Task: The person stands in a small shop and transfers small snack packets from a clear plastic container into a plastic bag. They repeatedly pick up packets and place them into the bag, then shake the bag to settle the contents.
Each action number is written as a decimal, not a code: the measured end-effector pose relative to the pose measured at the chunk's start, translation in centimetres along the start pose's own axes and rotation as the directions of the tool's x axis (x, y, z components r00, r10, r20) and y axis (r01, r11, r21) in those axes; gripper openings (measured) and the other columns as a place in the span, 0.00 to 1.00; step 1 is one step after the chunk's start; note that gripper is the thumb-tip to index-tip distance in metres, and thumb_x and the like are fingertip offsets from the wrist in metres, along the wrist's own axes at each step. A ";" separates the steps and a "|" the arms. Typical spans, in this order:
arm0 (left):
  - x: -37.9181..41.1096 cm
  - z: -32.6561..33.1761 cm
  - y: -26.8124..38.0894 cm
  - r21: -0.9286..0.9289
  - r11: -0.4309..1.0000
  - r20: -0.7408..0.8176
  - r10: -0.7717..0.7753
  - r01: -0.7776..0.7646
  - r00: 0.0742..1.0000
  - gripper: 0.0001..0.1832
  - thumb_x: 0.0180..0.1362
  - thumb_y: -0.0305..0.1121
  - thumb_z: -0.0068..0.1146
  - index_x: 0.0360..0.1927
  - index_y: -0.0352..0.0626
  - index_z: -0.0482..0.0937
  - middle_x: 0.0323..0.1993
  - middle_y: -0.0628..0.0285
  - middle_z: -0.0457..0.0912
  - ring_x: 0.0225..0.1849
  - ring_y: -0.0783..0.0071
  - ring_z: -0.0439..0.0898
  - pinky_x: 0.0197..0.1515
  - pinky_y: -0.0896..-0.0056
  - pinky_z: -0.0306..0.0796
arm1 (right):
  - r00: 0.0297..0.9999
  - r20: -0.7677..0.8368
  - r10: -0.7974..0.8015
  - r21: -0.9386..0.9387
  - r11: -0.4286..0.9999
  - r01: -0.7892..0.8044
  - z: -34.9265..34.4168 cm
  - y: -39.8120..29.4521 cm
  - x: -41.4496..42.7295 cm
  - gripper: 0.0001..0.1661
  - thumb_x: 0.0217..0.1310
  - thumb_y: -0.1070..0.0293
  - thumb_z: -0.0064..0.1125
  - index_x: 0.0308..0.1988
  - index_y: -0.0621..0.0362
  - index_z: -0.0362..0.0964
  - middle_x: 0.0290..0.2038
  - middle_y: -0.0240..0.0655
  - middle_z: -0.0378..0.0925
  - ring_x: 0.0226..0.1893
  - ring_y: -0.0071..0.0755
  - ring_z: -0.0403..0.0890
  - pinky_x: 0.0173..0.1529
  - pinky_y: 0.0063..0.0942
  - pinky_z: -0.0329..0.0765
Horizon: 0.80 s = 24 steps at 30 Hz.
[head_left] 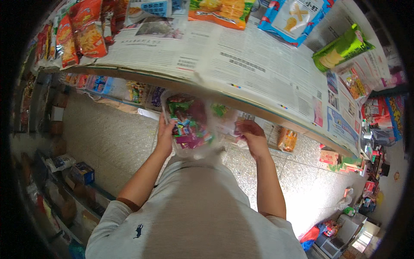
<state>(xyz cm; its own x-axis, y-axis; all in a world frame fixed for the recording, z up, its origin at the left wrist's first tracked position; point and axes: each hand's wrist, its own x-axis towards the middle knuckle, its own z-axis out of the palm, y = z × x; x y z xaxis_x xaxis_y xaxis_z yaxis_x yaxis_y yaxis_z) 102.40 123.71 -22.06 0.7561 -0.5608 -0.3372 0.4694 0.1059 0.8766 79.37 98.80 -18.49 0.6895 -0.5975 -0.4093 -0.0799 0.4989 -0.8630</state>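
My left hand grips the left side of a clear plastic container close to my chest. Wrapped sweets in purple, green and other colours lie inside it. To the right, my right hand is blurred, with its fingers bent near a pinkish-purple item; whether it holds that item cannot be told. Behind the container, partly under the upper shelf's edge, another clear container shows something green in it.
Newspaper covers the upper shelf, which bears orange snack bags, a blue-edged bag and a green bag. Its edge runs just beyond my hands. On the lower shelf sits an orange packet. Boxes stand on shelving at left.
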 end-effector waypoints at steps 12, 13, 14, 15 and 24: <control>-0.7 0.2 0.2 -0.021 0.999 0.060 0.036 -0.034 0.998 0.34 0.74 0.42 0.52 0.78 0.45 0.56 0.68 0.56 0.71 0.67 0.65 0.72 0.70 0.61 0.65 | 0.957 -0.274 -0.095 -0.384 0.923 -0.018 -13.4 13.5 11.5 0.10 0.66 0.76 0.55 0.43 0.65 0.81 0.32 0.37 0.83 0.29 0.31 0.84 0.35 0.30 0.85; -0.6 0.8 0.4 -0.029 0.999 0.073 0.024 -0.022 0.997 0.34 0.74 0.42 0.51 0.78 0.45 0.56 0.68 0.56 0.71 0.67 0.66 0.72 0.70 0.61 0.66 | 0.947 -0.294 -0.126 -0.419 0.908 -0.009 -15.8 15.9 13.2 0.09 0.66 0.76 0.55 0.42 0.64 0.81 0.32 0.37 0.83 0.28 0.30 0.83 0.34 0.29 0.85; -0.3 1.8 0.6 -0.049 0.999 0.096 0.013 -0.008 0.995 0.33 0.74 0.42 0.51 0.78 0.46 0.56 0.67 0.57 0.72 0.67 0.66 0.72 0.70 0.61 0.66 | 0.929 -0.329 -0.171 -0.463 0.886 -0.001 -19.6 17.9 14.6 0.09 0.66 0.76 0.55 0.41 0.63 0.81 0.32 0.37 0.83 0.28 0.30 0.82 0.33 0.29 0.84; -0.6 1.7 0.9 -0.044 0.999 0.068 0.020 -0.017 0.998 0.33 0.74 0.42 0.51 0.78 0.46 0.56 0.67 0.57 0.72 0.66 0.66 0.72 0.70 0.61 0.66 | 0.936 -0.332 -0.113 -0.408 0.913 -0.035 -19.4 18.6 15.7 0.08 0.66 0.75 0.55 0.41 0.62 0.81 0.33 0.37 0.83 0.28 0.29 0.82 0.33 0.28 0.84; -1.4 1.9 1.6 -0.053 0.999 0.058 0.012 -0.009 0.998 0.33 0.73 0.40 0.52 0.78 0.46 0.56 0.68 0.57 0.71 0.67 0.65 0.72 0.70 0.60 0.66 | 0.897 -0.436 0.067 0.016 0.998 -0.067 -10.9 8.2 11.1 0.11 0.71 0.69 0.51 0.46 0.59 0.78 0.39 0.36 0.84 0.35 0.29 0.83 0.41 0.28 0.83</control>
<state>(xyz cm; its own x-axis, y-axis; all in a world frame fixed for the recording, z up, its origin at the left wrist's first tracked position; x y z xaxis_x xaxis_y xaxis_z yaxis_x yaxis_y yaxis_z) 101.19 123.10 -19.57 0.7341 -0.6062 -0.3059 0.4859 0.1543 0.8603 78.50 89.42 -33.32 0.2995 -0.7767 -0.5541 -0.1143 0.5474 -0.8291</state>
